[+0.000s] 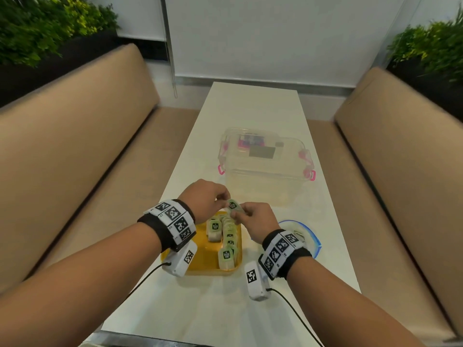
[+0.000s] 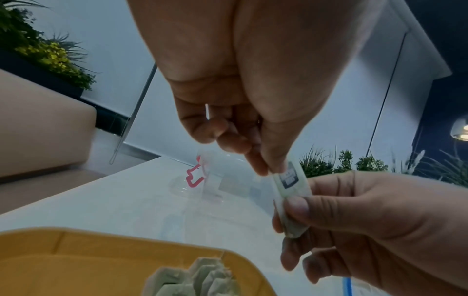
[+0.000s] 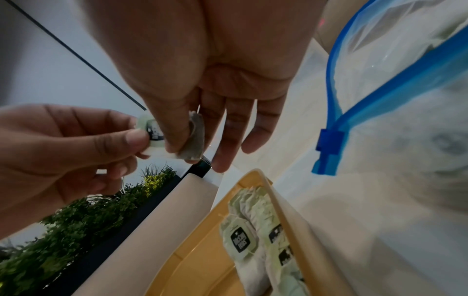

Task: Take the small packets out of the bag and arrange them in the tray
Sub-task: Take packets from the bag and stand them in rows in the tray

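At lower centre, pale green packets (image 1: 226, 255) are lined in the yellow plastic tray (image 1: 200, 256). Above it, one small green packet (image 1: 234, 207) is pinched by left hand (image 1: 204, 200) and right hand (image 1: 258, 221). At right, the blue-zippered clear bag (image 1: 309, 237) is seen.

A long white desk (image 1: 253, 108) runs away from the viewer between two tan upholstered benches (image 1: 75, 136), one along each side. On the desk's far half stands a clear plastic storage box (image 1: 265, 169) with pink latches at its ends; something dark and some pink shapes show blurred inside it. Green plants (image 1: 45, 23) in dark planters sit behind both benches. A white wall (image 1: 275, 33) closes the far end.
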Tool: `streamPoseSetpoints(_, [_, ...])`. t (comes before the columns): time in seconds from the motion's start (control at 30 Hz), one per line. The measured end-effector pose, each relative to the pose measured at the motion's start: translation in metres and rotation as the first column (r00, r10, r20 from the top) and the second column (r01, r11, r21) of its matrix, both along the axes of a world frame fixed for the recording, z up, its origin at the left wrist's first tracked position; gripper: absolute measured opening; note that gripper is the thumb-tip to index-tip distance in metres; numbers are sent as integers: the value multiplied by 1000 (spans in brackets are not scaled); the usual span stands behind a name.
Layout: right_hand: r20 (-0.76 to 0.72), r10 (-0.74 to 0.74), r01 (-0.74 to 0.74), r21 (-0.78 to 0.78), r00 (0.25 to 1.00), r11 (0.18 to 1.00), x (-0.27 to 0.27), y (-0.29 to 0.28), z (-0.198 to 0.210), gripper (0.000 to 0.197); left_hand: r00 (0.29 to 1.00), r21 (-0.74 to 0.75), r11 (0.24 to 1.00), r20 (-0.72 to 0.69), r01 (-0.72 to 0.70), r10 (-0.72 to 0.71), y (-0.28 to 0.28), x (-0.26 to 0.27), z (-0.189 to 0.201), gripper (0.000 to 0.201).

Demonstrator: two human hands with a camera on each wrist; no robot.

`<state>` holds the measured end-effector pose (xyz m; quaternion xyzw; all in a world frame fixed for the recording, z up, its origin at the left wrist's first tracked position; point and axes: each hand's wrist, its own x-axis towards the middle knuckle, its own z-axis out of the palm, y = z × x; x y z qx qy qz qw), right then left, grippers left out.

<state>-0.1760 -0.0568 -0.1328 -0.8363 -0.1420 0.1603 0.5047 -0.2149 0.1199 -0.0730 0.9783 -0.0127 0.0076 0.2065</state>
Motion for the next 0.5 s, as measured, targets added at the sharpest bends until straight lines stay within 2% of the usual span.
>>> streamPoseSetpoints(0.1, [23, 36, -35, -54, 999, 998, -2, -1, 1, 13, 1000, 29, 999, -8, 12, -12, -1, -3, 2, 12])
streamPoseSetpoints(0.2, [112, 46, -27, -164, 993, 986, -4, -1, -3, 18, 999, 75, 997, -46, 7, -4, 0, -4, 2, 12])
streamPoseSetpoints(0.3, [158, 30, 15, -277, 987, 961, -7, -5, -11, 31, 989, 203, 979, -147, 12, 18, 4, -1, -4, 16])
streamPoseSetpoints(0.43, [48, 65, -44, -355, 997, 934, -17, -9, -19, 44, 920, 315, 947, -386, 60, 70, 0, 1, -27, 20])
streamPoseSetpoints(0.5, [-4, 80, -76, -365, 997, 928, -21, -8, -21, 52, 888, 340, 938, -450, 73, 95, -3, 4, -38, 21])
